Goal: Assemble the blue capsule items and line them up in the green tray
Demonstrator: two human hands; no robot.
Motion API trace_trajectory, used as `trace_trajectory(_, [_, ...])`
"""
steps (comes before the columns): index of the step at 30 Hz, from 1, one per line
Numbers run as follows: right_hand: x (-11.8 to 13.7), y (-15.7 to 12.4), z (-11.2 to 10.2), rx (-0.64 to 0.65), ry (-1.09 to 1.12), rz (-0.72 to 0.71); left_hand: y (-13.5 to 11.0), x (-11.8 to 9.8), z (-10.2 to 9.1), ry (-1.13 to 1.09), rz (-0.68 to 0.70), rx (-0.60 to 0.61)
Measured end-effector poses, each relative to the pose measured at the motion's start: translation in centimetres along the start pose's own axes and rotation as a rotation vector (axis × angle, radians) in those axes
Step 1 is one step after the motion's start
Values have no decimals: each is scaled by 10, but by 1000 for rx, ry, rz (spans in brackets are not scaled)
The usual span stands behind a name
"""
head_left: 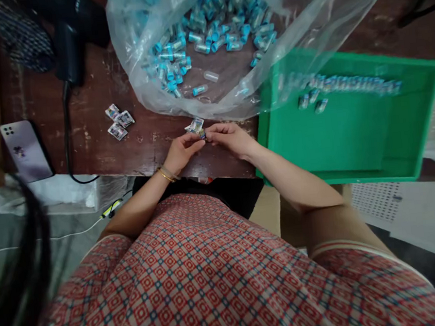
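Note:
Close to the table's front edge, my left hand [182,152] and my right hand [233,139] meet fingertip to fingertip. Both pinch a small printed label [202,134]; its exact form is mostly hidden by the fingers. Just beyond the fingertips lies a little pile of similar printed labels [197,124]. Several more label stacks [120,122] rest on the wood to the left. Past my hands spreads a clear plastic bag [135,81], its mouth toward me, holding many small clear vials with blue ends [200,89]. One clear capsule-shaped piece [211,76] lies among them.
At right a green tray [328,146] holds a row of labelled vials [357,86] along its far side, with several loose ones nearby. A black hair dryer [69,49], its cord, and a phone [26,151] occupy the left of the brown table [154,154].

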State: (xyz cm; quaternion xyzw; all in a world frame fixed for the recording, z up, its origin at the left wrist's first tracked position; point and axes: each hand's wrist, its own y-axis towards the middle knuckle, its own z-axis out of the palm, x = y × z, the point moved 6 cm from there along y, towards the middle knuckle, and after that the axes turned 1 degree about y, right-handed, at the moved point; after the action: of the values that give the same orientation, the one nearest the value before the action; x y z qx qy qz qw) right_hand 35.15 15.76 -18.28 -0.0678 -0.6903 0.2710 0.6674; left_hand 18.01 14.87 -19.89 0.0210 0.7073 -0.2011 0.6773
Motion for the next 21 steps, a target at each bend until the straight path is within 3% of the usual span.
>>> trace_trajectory(3, [1, -8, 9, -13, 168, 25, -1, 0, 3, -235, -133, 32])
trace_trajectory(6, [3, -10, 19, 0, 202, 32, -2, -4, -1, -256, -170, 1])
trace_trajectory(9, [10, -7, 21, -6, 149, -67, -3, -6, -4, -208, -154, 4])
trace_trajectory(11, [20, -5, 15, -57, 20, -173, -3, -11, -7, -132, -82, -16])
trace_trajectory(13, [33, -7, 12, -66, -266, -261, -4, -19, -15, 0, 32, -88])
trace_trajectory(15, [47, -10, 18, 13, -620, -308, -5, -26, -21, 156, 121, -130])
trace_trajectory(17, [59, -13, 26, 107, -862, -321, -3, -30, -24, 264, 140, -97])
trace_trajectory(21, [84, 6, 32, 200, -926, -340, 4, -28, -31, 92, 76, -41])
